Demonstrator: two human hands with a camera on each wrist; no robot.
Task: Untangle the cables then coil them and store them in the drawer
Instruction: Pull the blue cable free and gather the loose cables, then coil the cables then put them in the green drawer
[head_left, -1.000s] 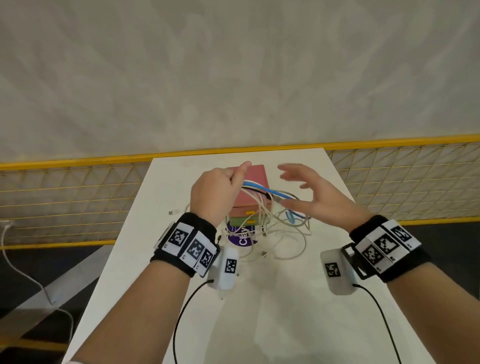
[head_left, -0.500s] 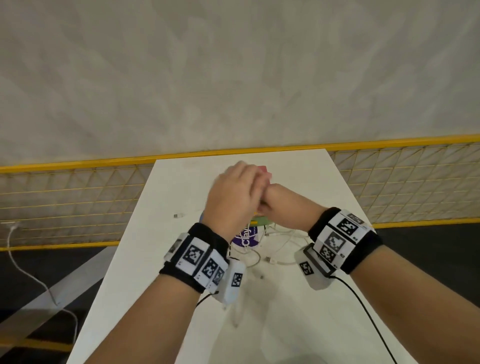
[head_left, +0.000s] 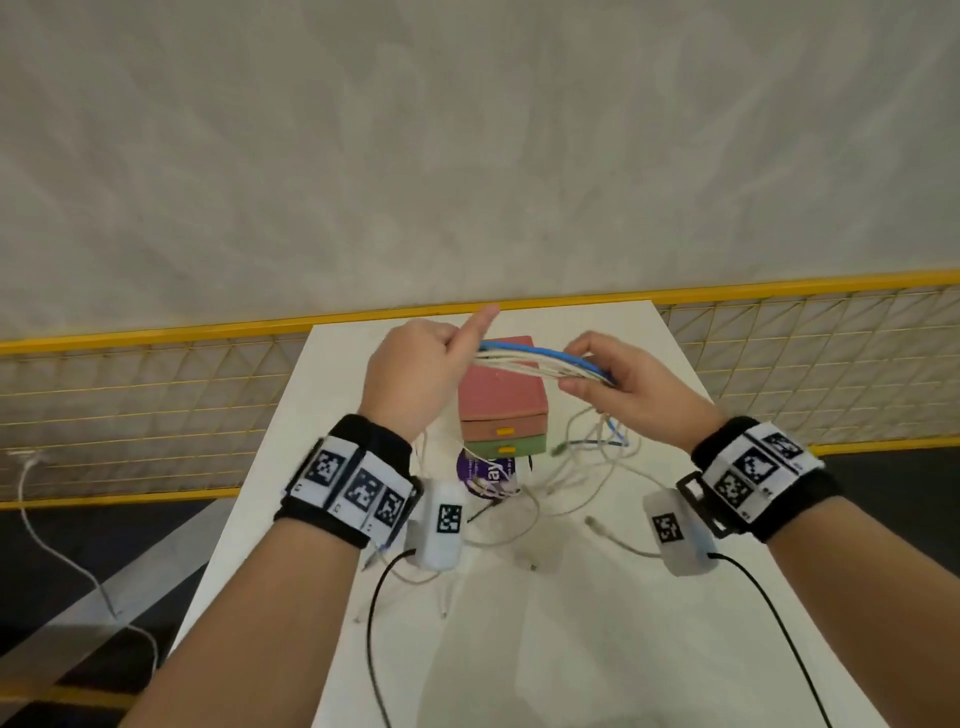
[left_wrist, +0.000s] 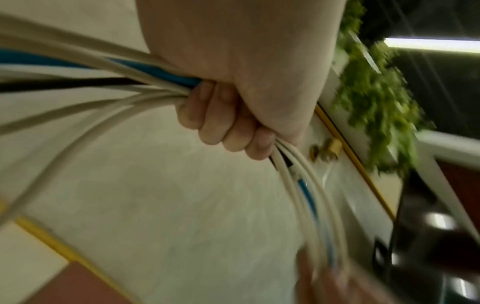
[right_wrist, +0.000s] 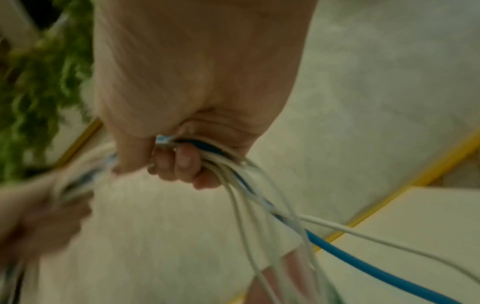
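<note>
Fingers (left_wrist: 221, 123) of the left hand (head_left: 415, 374) were curled tight round a bundle of cables (head_left: 540, 364), white ones with a blue one among them, while the right hand (head_left: 623, 384) gripped the same bundle a short way along, its fingers (right_wrist: 182, 164) wrapped round the strands. Held taut between the two hands, the bundle hung above the small drawer unit (head_left: 501, 402) on the white table (head_left: 571, 649), and the loose ends trailed down onto the tabletop beside a purple disc (head_left: 488, 473).
</note>
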